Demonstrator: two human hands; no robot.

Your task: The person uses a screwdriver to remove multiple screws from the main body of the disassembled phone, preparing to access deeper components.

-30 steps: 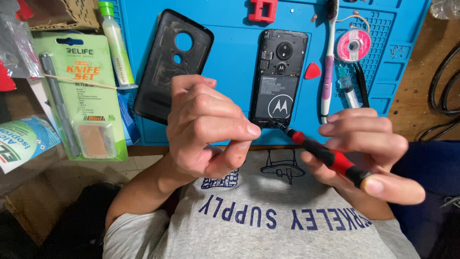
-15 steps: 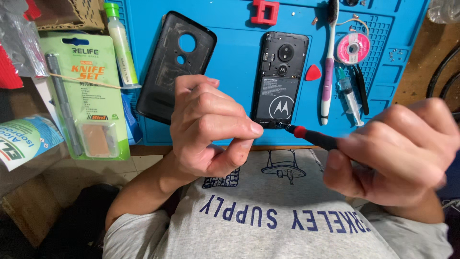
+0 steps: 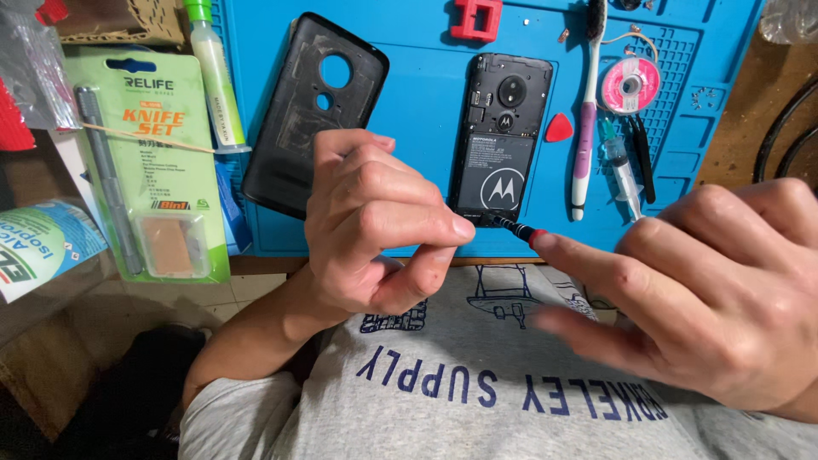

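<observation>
The left hand (image 3: pixel 375 226) pinches the tip of a small screwdriver (image 3: pixel 515 228) over the blue mat's (image 3: pixel 417 128) near edge. The right hand (image 3: pixel 707 290), fingers spread, has the handle hidden beneath it; its hold cannot be told

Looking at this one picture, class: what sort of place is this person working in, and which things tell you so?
Probably a phone-repair bench. A blue work mat carries an opened phone and its removed back cover, and both hands handle a small screwdriver.
</observation>
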